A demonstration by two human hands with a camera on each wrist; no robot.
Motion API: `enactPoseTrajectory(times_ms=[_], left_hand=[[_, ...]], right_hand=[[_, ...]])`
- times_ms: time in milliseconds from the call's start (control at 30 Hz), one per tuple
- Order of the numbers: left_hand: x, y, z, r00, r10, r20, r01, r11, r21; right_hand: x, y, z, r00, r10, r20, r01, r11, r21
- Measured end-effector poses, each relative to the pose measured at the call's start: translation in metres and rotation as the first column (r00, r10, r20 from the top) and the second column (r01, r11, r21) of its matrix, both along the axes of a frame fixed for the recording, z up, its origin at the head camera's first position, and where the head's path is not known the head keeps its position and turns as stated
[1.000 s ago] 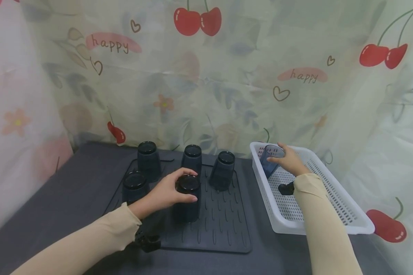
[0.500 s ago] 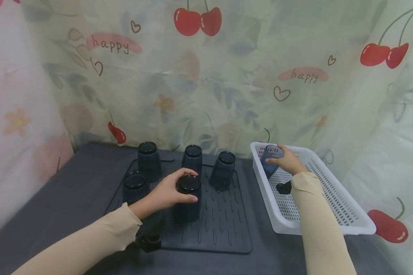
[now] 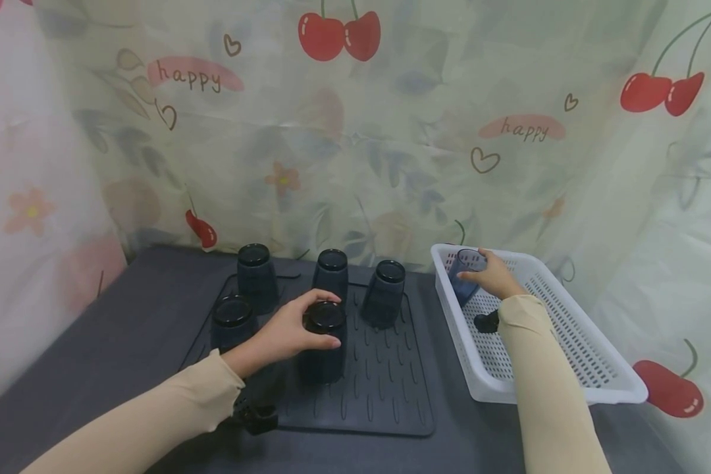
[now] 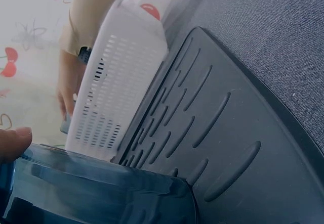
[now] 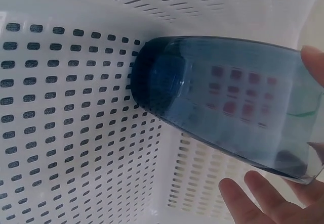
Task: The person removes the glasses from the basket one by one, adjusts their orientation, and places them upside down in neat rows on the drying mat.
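Observation:
My left hand (image 3: 287, 332) grips an upside-down dark blue drinking glass (image 3: 322, 359) near its base, thumb and fingers on opposite sides. That glass stands on a dark ridged drying mat (image 3: 385, 388), and the left wrist view shows its rim end against the mat. Inside the white perforated basket (image 3: 476, 388), my right hand (image 3: 496, 276) holds another blue glass (image 5: 228, 100) near its mouth. This one is mouth up, close to the basket's far left corner. In the right wrist view its base touches or nearly touches the basket floor; I cannot tell which.
More upturned glasses stand on the mat: two on the left, a front one (image 3: 233, 322) and a back one (image 3: 256, 280), then a back middle one (image 3: 332, 270) and a right one (image 3: 384, 296). A printed curtain (image 3: 355, 164) hangs behind the dark table (image 3: 124, 342).
My right wrist and forearm have shifted slightly left, while the hand keeps its hold on the glass in the basket. The left hand and its glass have not visibly moved.

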State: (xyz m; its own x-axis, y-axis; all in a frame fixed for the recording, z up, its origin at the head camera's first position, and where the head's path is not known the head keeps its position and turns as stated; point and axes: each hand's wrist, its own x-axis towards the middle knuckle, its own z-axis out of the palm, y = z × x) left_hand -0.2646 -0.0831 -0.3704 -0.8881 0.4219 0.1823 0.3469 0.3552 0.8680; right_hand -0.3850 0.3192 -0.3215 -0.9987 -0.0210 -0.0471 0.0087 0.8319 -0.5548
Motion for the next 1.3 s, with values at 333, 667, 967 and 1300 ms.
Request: enactPoseTrajectory(times_ms=[333, 667, 967, 1300], left_hand=[[0.001, 0.002, 0.001, 1.000, 0.002, -0.014, -0.002, 1.000, -0.007], [0.002, 0.001, 0.003, 1.000, 0.004, -0.002, -0.004, 1.000, -0.004], [0.000, -0.001, -0.001, 1.000, 0.015, 0.005, -0.015, 1.000, -0.004], [0.000, -0.001, 0.002, 1.000, 0.013, 0.013, -0.013, 1.000, 0.001]], right_hand=[[0.002, 0.004, 0.002, 0.999, -0.039, -0.021, 0.038, 0.999, -0.028], [0.012, 0.006, 0.012, 1.000, 0.006, 0.022, -0.006, 1.000, -0.008], [0.020, 0.008, 0.018, 0.991, 0.058, 0.124, -0.058, 0.998, -0.009], [0.035, 0.007, 0.027, 0.980, 0.109, 0.168, -0.105, 0.994, -0.037]])
